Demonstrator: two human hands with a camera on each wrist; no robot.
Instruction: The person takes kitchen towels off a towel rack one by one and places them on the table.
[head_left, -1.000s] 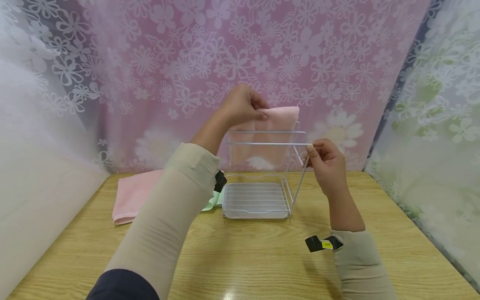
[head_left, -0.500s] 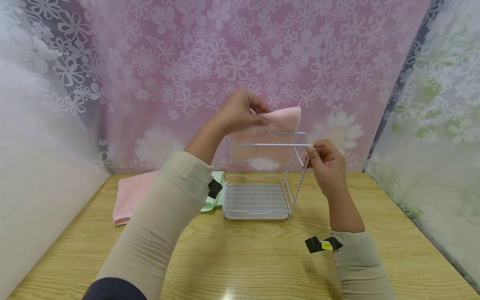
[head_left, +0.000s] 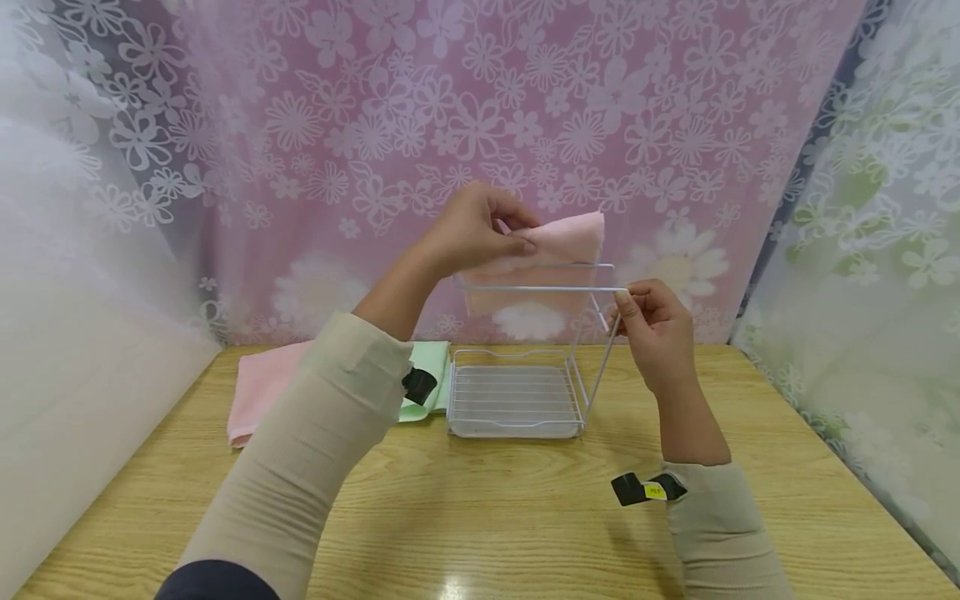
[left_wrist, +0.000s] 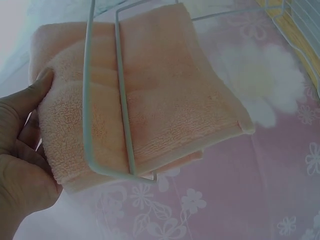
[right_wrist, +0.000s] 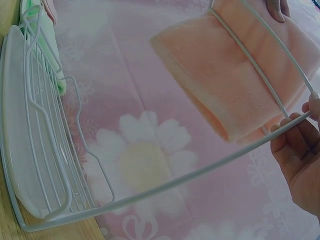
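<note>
My left hand (head_left: 480,225) pinches the top edge of a folded pink towel (head_left: 567,242), thumb on the near side. The towel hangs behind the upper bars of a white wire rack (head_left: 525,288), which cross in front of it in the head view. In the left wrist view, two bars run across the towel (left_wrist: 170,95), with the left hand (left_wrist: 25,150) at its edge. My right hand (head_left: 662,333) grips the rack's upper right corner, its thumb at the end of the front bar. The right wrist view has these fingers (right_wrist: 295,145) curled at the side post.
Under the rack's wire grid sits a pale tray (head_left: 480,432) on the wooden table (head_left: 480,517). A second folded pink towel (head_left: 262,383) and a green cloth (head_left: 433,375) lie to the left, partly behind my left sleeve. A pink floral curtain (head_left: 337,108) hangs behind.
My left hand has shifted slightly left and down, and the hanging towel's lower edge has risen. The left forearm has moved left, uncovering more green cloth. The right hand stays put.
</note>
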